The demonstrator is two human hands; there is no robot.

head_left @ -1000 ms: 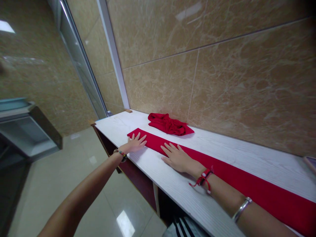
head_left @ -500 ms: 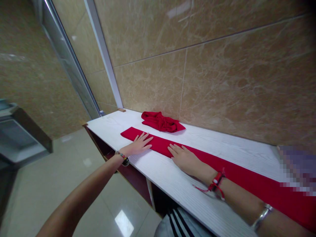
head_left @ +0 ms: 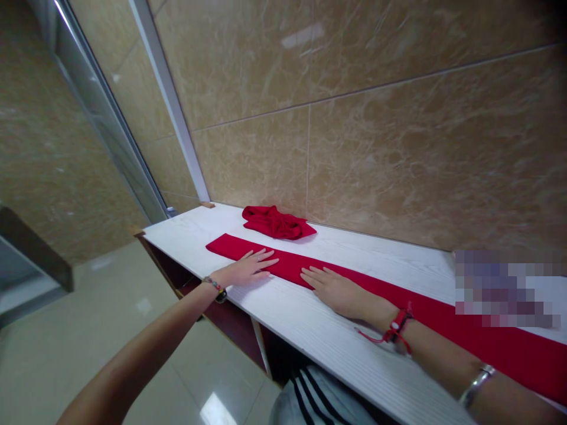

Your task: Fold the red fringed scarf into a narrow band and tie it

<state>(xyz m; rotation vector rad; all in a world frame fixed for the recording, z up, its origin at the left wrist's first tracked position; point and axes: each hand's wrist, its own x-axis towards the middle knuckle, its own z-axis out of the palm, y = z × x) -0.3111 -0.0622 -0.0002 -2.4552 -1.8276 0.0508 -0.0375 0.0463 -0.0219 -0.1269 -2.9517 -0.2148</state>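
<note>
A long strip of folded red cloth [head_left: 425, 310] lies flat along the white tabletop [head_left: 266, 298], running from the middle left to the right edge of the view. My left hand [head_left: 245, 268] rests palm down on its near edge, fingers spread, close to the strip's far left end. Further right, my right hand [head_left: 334, 289] also lies flat on the strip, its fingertips pointing left. Behind the strip, by the wall, sits a crumpled red cloth [head_left: 277, 223], apart from both hands.
A tan marbled tile wall [head_left: 376, 171] borders the table's back. Open shelf compartments [head_left: 230, 321] show under its front edge. A pixelated patch [head_left: 496, 289] hides something at the right. Shiny floor tiles [head_left: 146, 342] lie at left, with a dark-framed cabinet [head_left: 35, 265] beyond.
The view has swung a little to the right, so the table and crumpled cloth appear further left. My left hand has shifted slightly right along the strip. My right hand stays flat on it.
</note>
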